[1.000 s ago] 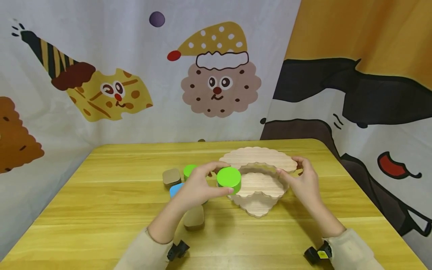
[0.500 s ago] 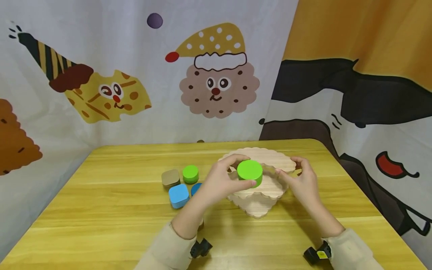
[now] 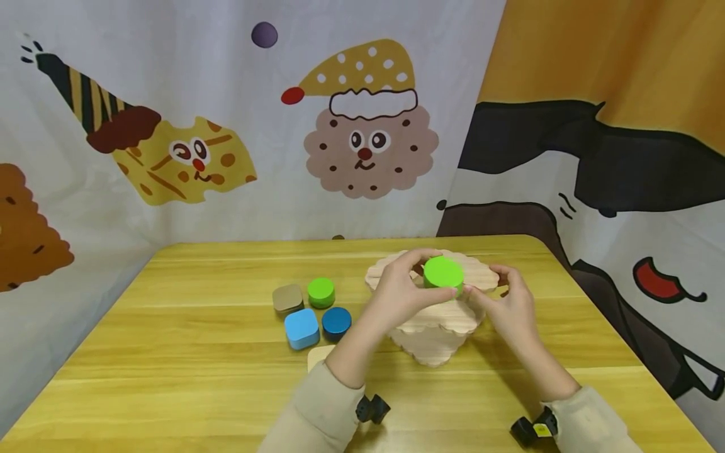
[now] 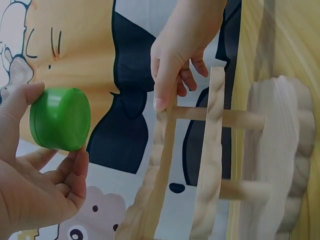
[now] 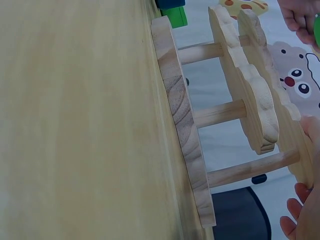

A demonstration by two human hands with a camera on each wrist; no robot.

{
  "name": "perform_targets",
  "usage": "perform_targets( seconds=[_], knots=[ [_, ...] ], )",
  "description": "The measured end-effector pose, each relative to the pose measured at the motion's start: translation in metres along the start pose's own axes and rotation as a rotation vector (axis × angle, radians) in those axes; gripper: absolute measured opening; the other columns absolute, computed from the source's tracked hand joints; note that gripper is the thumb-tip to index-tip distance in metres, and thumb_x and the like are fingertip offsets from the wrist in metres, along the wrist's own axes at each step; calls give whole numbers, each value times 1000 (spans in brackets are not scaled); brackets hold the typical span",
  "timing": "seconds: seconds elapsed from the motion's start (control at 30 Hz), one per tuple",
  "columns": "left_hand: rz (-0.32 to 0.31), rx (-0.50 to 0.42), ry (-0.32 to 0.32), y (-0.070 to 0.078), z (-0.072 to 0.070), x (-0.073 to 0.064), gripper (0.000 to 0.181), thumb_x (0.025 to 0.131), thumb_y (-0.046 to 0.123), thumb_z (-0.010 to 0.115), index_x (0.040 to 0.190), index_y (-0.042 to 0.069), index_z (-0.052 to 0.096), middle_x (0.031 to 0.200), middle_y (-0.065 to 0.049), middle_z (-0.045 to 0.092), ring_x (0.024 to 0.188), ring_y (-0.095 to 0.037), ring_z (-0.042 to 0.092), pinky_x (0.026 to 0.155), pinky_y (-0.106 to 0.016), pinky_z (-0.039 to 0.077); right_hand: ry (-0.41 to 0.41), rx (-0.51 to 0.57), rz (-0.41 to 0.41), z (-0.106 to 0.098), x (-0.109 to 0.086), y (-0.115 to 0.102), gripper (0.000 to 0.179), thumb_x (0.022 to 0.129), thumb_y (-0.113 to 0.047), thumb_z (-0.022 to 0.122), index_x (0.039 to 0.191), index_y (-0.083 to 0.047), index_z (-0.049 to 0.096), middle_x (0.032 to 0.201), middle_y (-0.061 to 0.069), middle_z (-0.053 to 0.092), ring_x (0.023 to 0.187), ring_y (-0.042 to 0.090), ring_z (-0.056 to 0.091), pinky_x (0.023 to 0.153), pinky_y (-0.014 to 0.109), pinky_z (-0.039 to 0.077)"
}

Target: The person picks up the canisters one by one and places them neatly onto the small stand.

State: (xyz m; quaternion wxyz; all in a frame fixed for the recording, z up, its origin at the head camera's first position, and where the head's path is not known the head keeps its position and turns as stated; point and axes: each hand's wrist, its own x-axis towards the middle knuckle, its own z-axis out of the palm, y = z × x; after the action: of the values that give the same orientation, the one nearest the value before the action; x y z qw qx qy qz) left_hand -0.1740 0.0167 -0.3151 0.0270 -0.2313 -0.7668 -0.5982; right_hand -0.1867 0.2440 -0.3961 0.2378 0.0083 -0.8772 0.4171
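My left hand (image 3: pixel 396 292) pinches a bright green round block (image 3: pixel 443 274) between thumb and fingers. In the left wrist view the green block (image 4: pixel 60 119) is apart from the stand, above its top tier. The three-tier wooden stand (image 3: pixel 433 349) has scalloped edges, and round pegs (image 5: pixel 220 114) join its levels. With thumb on top and fingers beneath, my right hand (image 3: pixel 512 308) holds the right edge of the top tier (image 3: pixel 481 272). Part of that tier is hidden behind the left hand and block in the head view.
Left of the stand sit a brown square block (image 3: pixel 288 298), another green round block (image 3: pixel 321 292), a light blue square block (image 3: pixel 302 329) and a dark blue round block (image 3: pixel 337 323). A pale block (image 3: pixel 318 357) is partly covered by the left forearm. A printed curtain (image 3: pixel 226 63) hangs behind the table.
My left hand has carried the green block right and slightly farther back, over the stand's top tier. My right hand keeps its hold on the tier's edge.
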Motion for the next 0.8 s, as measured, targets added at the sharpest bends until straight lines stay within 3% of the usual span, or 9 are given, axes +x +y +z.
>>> perform_targets(
  seconds=[0.23, 0.5, 0.8],
  knots=[
    [33, -11, 14, 0, 15, 15, 48, 74, 22, 84, 118, 15, 64, 99, 13, 61, 92, -11, 53, 73, -27, 46, 14, 11, -10, 1, 2, 3, 59, 79, -21, 80, 126, 2, 51, 103, 14, 54, 89, 18, 44, 61, 22, 36],
    [1, -42, 26, -6, 28, 30, 50, 74, 24, 84, 118, 18, 64, 98, 14, 61, 88, -10, 54, 67, -26, 47, 9, 8, -4, 1, 1, 3, 61, 79, -25, 80, 126, 1, 51, 106, 13, 53, 92, 19, 43, 60, 22, 35],
    [-6, -93, -33, -13, 41, 50, 49, 76, 23, 83, 120, 18, 62, 96, 12, 58, 85, -10, 52, 65, -25, 46, 9, -3, 8, 2, 1, 2, 61, 80, -27, 79, 126, 0, 50, 106, 11, 53, 92, 17, 42, 64, 22, 36]
  ],
)
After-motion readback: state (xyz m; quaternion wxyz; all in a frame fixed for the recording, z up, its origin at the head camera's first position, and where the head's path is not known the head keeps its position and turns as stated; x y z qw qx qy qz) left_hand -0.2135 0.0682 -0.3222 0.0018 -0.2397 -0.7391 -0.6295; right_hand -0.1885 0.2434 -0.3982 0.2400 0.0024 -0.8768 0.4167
